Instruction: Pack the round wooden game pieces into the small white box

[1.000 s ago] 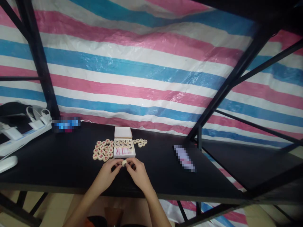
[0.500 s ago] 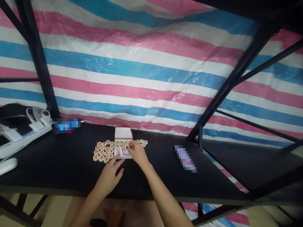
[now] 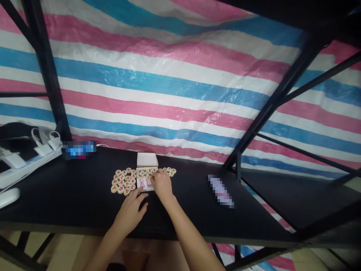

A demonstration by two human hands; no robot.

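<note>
A small white box (image 3: 147, 159) lies open on the black desk, its lid tipped back. Rows of round Chinese chess pieces (image 3: 145, 175) with black characters fill its far part, and a pink-and-white patterned surface (image 3: 143, 183) shows nearer me. My right hand (image 3: 162, 185) is over the box's right side, fingers bent down and together; whatever is between the fingertips is hidden. With fingers spread, my left hand (image 3: 131, 207) rests its fingertips by the box's near left corner. Red-character pieces (image 3: 121, 182) lie grouped left of the box; a few black-character pieces (image 3: 171, 171) sit to its right.
A blurred-out phone-like object (image 3: 220, 191) lies on the desk at right, another blurred device (image 3: 79, 149) at back left. A power strip (image 3: 31, 167) with plugs and a white mouse-like object (image 3: 9, 197) occupy the left. Black metal posts (image 3: 50, 82) frame the desk (image 3: 84, 199).
My right hand has shifted slightly left and nearer me over the box, covering more of its right side. My left hand stays almost in place.
</note>
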